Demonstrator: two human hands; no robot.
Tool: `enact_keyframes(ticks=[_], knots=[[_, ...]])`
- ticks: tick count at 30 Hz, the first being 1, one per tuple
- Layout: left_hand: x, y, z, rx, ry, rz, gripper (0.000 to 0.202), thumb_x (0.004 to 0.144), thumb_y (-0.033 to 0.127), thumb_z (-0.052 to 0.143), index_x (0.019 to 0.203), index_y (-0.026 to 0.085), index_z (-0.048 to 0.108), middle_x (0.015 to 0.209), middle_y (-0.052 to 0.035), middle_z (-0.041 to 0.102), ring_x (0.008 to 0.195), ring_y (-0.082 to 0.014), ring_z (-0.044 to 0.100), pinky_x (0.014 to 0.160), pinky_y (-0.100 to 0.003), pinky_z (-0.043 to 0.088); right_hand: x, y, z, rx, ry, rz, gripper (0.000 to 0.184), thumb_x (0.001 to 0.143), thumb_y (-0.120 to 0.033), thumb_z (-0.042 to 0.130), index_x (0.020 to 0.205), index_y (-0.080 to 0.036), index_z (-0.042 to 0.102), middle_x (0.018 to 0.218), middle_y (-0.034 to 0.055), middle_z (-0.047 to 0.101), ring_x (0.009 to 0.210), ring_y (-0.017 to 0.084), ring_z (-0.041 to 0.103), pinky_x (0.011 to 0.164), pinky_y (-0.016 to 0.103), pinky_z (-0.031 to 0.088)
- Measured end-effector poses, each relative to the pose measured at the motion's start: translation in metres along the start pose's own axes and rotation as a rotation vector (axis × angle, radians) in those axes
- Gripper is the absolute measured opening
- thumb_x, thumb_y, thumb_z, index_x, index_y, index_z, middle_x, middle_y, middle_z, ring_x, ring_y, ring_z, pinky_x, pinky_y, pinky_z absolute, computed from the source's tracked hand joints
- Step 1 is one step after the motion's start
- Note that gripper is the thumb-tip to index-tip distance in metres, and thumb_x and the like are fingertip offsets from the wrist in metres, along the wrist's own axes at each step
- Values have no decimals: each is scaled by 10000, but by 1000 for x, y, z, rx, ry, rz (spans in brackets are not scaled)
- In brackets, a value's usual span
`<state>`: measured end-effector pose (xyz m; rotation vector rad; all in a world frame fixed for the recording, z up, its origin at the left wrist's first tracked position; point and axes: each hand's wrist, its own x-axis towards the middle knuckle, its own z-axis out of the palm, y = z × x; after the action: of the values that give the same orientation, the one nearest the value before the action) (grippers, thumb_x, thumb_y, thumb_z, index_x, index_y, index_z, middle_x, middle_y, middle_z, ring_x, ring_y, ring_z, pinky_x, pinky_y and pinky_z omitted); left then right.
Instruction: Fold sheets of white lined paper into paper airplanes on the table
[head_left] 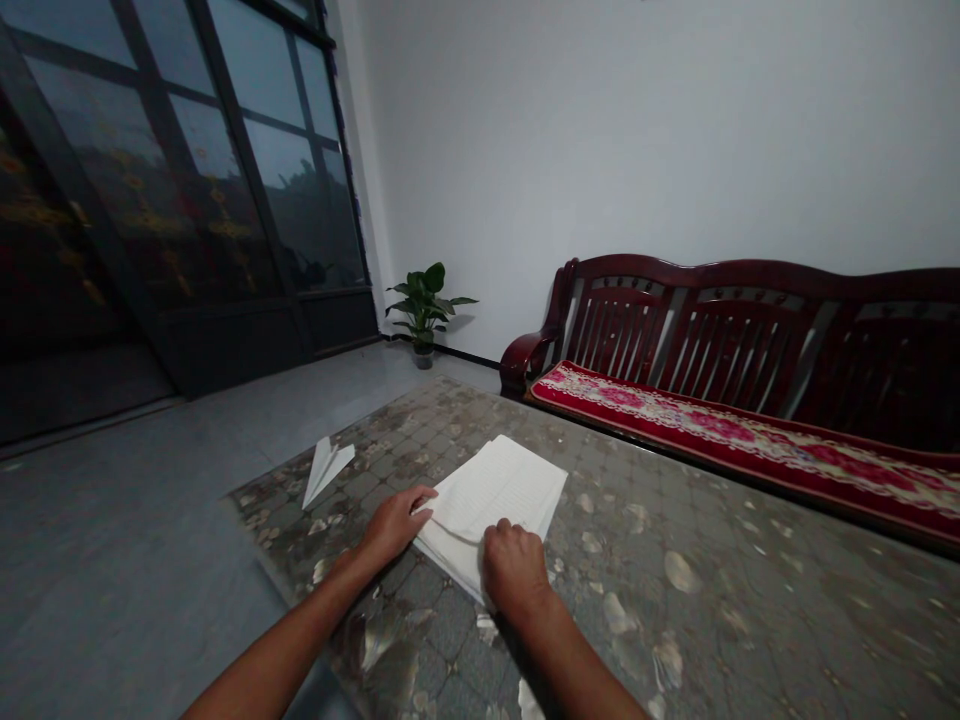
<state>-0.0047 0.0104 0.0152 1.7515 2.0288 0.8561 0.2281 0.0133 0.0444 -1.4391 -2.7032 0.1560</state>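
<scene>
A small stack of white, faintly lined paper (510,480) lies at an angle on the patterned table. Its top sheet is lifted and curled along the near side. My left hand (396,522) holds the left edge, thumb and forefinger at the corner. On the near right side, my right hand (516,568) is closed with its knuckles up, gripping the lifted edge of the top sheet; its fingertips are hidden. A folded white paper plane (326,470) rests farther left, apart from both hands.
The table (660,520) has a floral, tile-like cover, and its left edge runs beside my left arm. Beyond it stands a dark red wooden bench (675,330) with a flowered red cushion (720,425). A potted plant (424,305) stands near the glass doors (225,180).
</scene>
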Motion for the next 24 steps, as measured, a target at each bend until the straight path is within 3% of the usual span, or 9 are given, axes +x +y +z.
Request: enact_keyframes(ticks=[3,5,9,12,15,19,21,24], knots=[[3,0,2,-213,33,-111,388,748,287,602,1094,120,662,663,13,610,642,-177,581,604,-256,426,0,14,4,41,51,49,201,902,-159,485,973,-148,672,952,122,686,874,246,665,659,303,439],[4,6,1,-383,-5,-178,467,737,401,636,1104,111,646,663,15,606,607,-168,557,554,-247,414,-3,19,8,45,86,1,180,916,-178,489,963,-172,663,956,95,683,883,228,654,657,286,432],[10,28,-7,-623,-134,-180,523,755,634,607,912,141,683,803,-40,685,733,-197,604,608,-260,454,-7,20,15,44,144,-96,142,915,-173,519,947,-197,655,964,72,673,914,207,624,671,261,426],[20,34,-12,-706,-233,-211,552,629,585,753,925,123,691,853,-68,712,807,-225,635,654,-269,464,-10,22,21,96,187,-145,149,929,-187,522,947,-213,668,944,56,675,902,196,611,699,255,431],[31,22,-13,-759,-247,-298,751,457,425,862,1097,93,654,867,-73,714,683,-188,621,558,-245,426,-15,32,25,264,273,-160,213,956,-195,477,996,-237,682,939,36,679,907,176,606,765,250,444],[40,-8,-19,-795,-126,-339,765,567,395,796,1242,98,592,792,-49,699,540,-114,540,449,-193,309,-28,54,28,361,351,63,294,923,-117,437,1070,-199,678,1074,72,670,1023,190,587,901,276,436],[40,-21,-25,-780,-88,-348,783,580,381,778,1276,85,574,817,-67,709,530,-106,532,435,-190,294,-35,63,29,285,315,188,300,903,-129,471,1125,-189,664,1199,96,636,1120,229,547,973,328,411],[38,-32,-32,-678,-109,-353,796,565,399,760,1268,67,586,857,-85,726,586,-146,585,448,-204,334,-43,68,31,180,241,266,355,907,-220,516,1251,-203,602,1372,110,545,1249,276,465,1041,399,364]])
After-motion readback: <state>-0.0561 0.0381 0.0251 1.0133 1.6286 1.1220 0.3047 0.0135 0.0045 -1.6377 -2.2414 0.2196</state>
